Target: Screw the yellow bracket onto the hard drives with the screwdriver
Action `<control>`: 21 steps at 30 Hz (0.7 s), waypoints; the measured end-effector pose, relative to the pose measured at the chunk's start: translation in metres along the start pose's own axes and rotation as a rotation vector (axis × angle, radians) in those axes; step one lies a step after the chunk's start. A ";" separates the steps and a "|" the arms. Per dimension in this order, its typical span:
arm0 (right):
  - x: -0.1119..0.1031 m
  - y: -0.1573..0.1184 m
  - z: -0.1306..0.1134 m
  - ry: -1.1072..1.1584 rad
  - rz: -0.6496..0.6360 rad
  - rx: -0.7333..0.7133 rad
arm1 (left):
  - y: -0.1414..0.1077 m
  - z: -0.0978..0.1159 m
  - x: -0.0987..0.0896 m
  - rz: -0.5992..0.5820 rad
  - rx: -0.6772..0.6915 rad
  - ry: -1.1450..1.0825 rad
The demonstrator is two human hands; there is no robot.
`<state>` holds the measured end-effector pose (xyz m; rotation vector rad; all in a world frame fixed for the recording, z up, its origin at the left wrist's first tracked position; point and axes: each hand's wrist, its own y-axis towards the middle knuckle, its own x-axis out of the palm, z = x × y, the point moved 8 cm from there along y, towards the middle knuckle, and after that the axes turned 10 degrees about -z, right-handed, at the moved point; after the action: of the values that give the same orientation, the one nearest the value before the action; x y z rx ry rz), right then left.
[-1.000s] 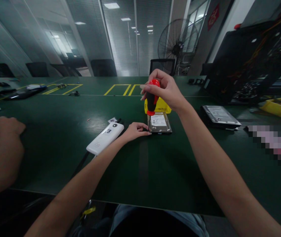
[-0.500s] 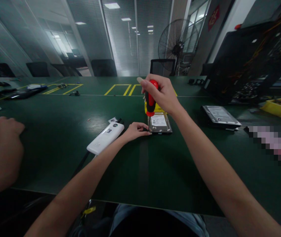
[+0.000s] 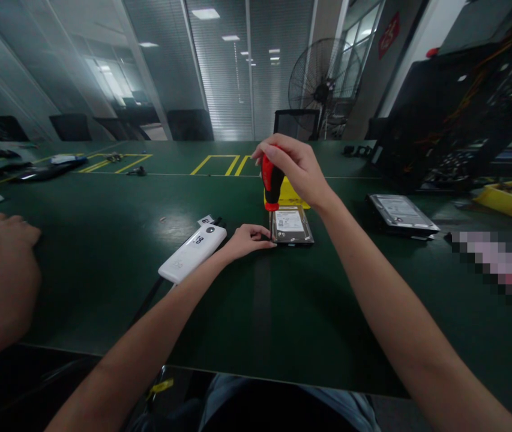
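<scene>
A hard drive (image 3: 292,223) lies label up on the green table (image 3: 237,312). My left hand (image 3: 251,238) is at its left edge, thumb and fingers closed around the near left corner region. Above the drive, my right hand (image 3: 292,163) is wrapped round the red and black handle of a screwdriver (image 3: 272,185), which stands nearly upright over the drive's left side. The tip is hard to make out. Just behind the drive sits a yellow container (image 3: 292,193), partly hidden by my right hand.
A white power bank (image 3: 192,252) lies beside my left forearm. More hard drives (image 3: 402,214) are stacked on the right, near a yellow basket (image 3: 508,199) and a large black computer case (image 3: 445,120). Another person's hand (image 3: 3,234) is at the far left.
The screwdriver handle has tilted a little and my right hand's fingers have shifted slightly left around its top. My left hand and the drive look the same.
</scene>
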<state>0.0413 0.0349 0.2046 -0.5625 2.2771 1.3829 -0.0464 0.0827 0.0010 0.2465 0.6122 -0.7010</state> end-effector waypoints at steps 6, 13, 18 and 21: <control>-0.001 -0.002 0.012 0.195 0.074 0.075 | 0.000 0.000 0.000 0.001 -0.003 -0.001; 0.000 -0.001 0.011 0.205 0.052 0.075 | 0.000 0.000 0.000 0.010 -0.010 0.013; 0.000 0.001 0.000 0.111 0.003 0.031 | -0.001 0.001 0.000 0.013 -0.003 0.007; 0.001 0.002 -0.001 0.078 -0.017 0.045 | -0.001 0.001 0.000 0.008 -0.001 0.001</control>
<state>0.0394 0.0350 0.2054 -0.6298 2.3527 1.3197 -0.0463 0.0814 0.0019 0.2480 0.6118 -0.6931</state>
